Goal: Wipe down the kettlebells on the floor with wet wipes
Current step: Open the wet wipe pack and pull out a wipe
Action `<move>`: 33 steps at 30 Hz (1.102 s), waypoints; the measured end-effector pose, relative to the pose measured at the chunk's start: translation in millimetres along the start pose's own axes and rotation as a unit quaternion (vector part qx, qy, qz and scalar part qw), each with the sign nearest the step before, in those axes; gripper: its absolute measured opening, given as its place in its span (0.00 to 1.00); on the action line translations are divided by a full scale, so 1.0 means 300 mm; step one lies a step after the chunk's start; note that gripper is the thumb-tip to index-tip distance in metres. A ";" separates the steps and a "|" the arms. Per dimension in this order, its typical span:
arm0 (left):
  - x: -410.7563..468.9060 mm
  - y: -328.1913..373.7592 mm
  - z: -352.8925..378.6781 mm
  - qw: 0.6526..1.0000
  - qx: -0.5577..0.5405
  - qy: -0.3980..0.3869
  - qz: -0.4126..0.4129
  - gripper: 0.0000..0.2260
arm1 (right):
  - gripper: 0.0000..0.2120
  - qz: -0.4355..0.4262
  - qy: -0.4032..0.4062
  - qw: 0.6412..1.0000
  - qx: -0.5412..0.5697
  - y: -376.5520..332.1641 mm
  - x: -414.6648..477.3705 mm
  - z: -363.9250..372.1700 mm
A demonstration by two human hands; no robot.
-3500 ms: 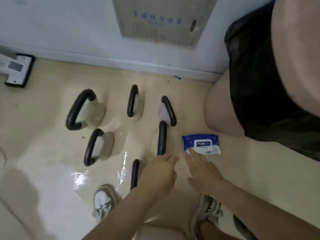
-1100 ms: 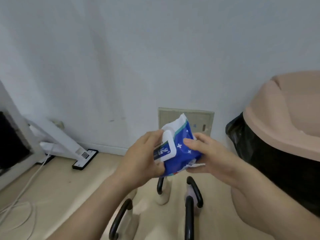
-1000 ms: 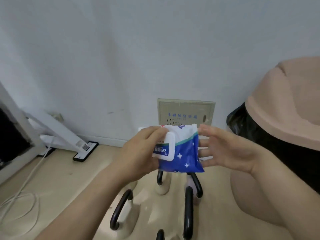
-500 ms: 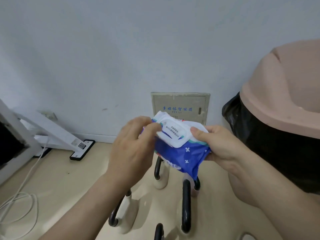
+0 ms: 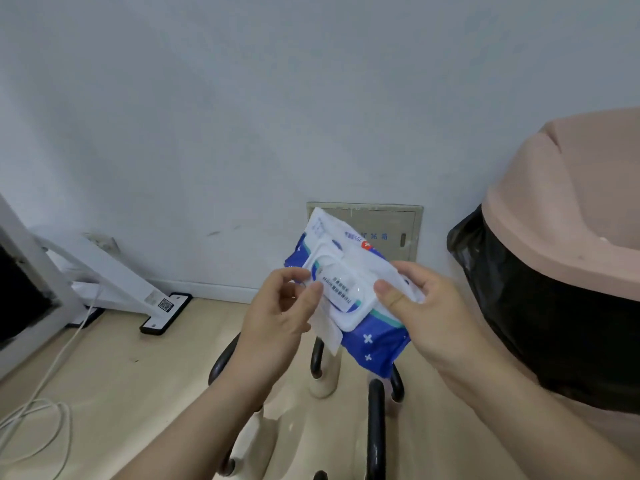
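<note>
In the head view we hold the wet wipes pack (image 5: 349, 289) in the air before the wall, above the kettlebells (image 5: 322, 381) standing on the floor (image 5: 114, 386) near its far edge; our right hand (image 5: 426, 306) grips the pack's right side, thumb pressed on the white lid; our left hand (image 5: 277, 317) pinches the lid's left edge. A bin (image 5: 571, 237) with a black liner stands at the floor's right edge.
</note>
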State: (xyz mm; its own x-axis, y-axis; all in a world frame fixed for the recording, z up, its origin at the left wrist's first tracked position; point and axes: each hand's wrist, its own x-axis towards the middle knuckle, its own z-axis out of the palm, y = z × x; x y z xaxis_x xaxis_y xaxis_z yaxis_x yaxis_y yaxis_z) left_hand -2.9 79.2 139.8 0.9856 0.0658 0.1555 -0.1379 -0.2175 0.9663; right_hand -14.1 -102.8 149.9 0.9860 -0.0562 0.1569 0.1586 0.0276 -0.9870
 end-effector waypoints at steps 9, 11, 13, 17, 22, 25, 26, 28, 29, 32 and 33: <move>-0.002 0.001 0.009 0.995 -0.004 0.078 0.060 0.03 | 0.08 0.023 0.025 0.999 -0.025 0.003 -0.008 0.042; -0.015 0.006 0.004 0.953 0.153 0.085 0.246 0.04 | 0.07 0.045 0.054 0.997 0.018 0.008 -0.002 0.039; -0.035 0.003 0.023 0.876 0.290 0.056 0.381 0.06 | 0.06 0.073 0.073 0.993 0.056 0.014 -0.005 0.047; -0.073 -0.013 0.087 0.791 0.422 0.008 0.443 0.04 | 0.08 0.110 0.051 0.986 0.114 0.020 -0.019 0.066; -0.106 -0.014 0.094 0.764 0.468 0.002 0.445 0.06 | 0.18 0.106 0.014 0.989 0.103 0.004 -0.027 0.054; -0.132 0.001 0.101 0.771 0.472 -0.024 0.427 0.10 | 0.20 0.107 0.030 0.991 0.071 -0.015 -0.021 0.036; -0.139 0.004 0.100 0.786 0.456 -0.040 0.416 0.11 | 0.20 0.102 0.030 0.993 0.054 -0.024 -0.018 0.026; -0.150 0.022 0.086 0.851 0.361 -0.075 0.374 0.11 | 0.19 0.078 0.030 0.997 0.007 -0.042 -0.013 0.008; -0.153 0.035 0.073 0.887 0.297 -0.081 0.344 0.11 | 0.19 0.064 0.032 0.997 -0.016 -0.050 -0.012 0.003; -0.135 0.064 0.031 0.962 0.140 -0.021 0.232 0.10 | 0.18 0.038 0.032 0.998 -0.045 -0.057 -0.008 0.001; -0.120 0.066 0.018 0.971 0.124 0.013 0.204 0.10 | 0.17 0.033 0.031 0.998 -0.048 -0.057 -0.008 0.002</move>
State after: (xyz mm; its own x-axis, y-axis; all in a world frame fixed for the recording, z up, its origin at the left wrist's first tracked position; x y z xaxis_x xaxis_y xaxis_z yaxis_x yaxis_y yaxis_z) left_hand -40.5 67.2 152.2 0.8508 -0.0507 0.5231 -0.4851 -0.4587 0.7445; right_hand -19.1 -102.4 166.3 0.9887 -0.1190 0.0911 0.0842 -0.0619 -0.9945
